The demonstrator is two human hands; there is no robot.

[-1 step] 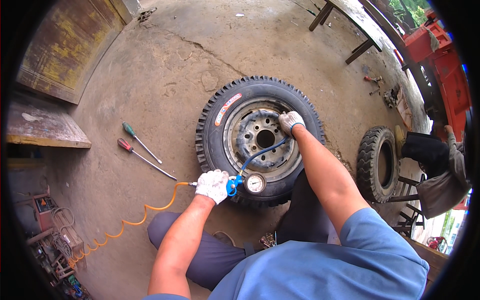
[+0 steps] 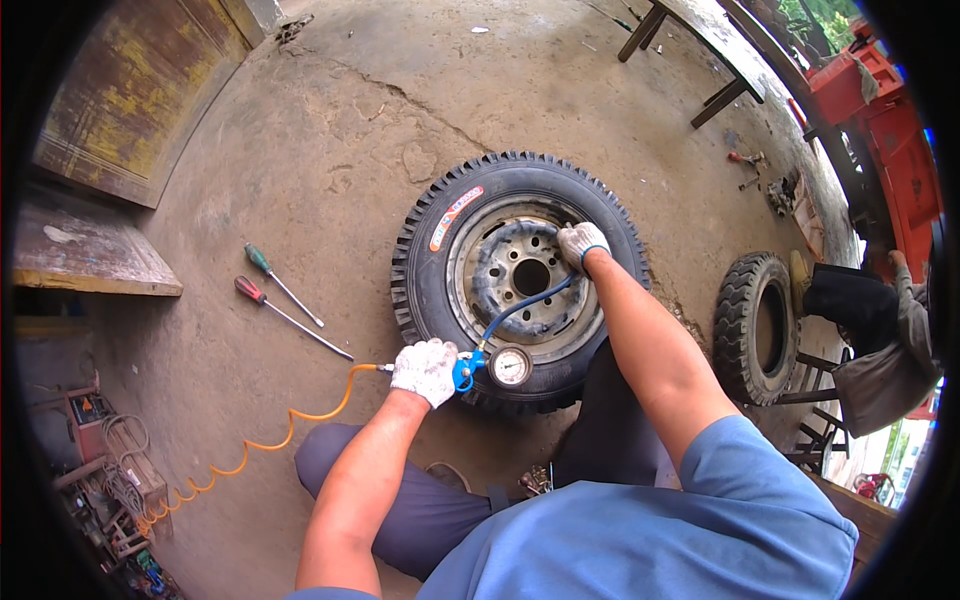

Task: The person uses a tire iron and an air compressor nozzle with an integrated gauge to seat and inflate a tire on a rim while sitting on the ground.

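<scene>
A black tyre (image 2: 424, 277) with a chunky tread lies flat on the floor before me, mounted on a worn grey steel wheel rim (image 2: 474, 268). My left hand (image 2: 426, 372), in a white knit glove, is closed around a blue tyre inflator (image 2: 467, 371) with a round dial gauge (image 2: 511, 367). From the inflator a dark blue hose (image 2: 528, 301) runs across the rim to my right hand (image 2: 582, 243). That gloved hand is closed on the hose end at the rim's inner edge; its fingers hide the tip. An orange coiled air hose (image 2: 292, 430) joins the inflator's other end.
Two screwdrivers, one green-handled (image 2: 257, 258) and one red-handled (image 2: 250, 289), lie left of the tyre. A second tyre (image 2: 757, 328) stands at right beside a seated person (image 2: 872, 320). A wooden bench (image 2: 700, 55) is at the far right; a wooden shelf (image 2: 100, 275) juts in at left.
</scene>
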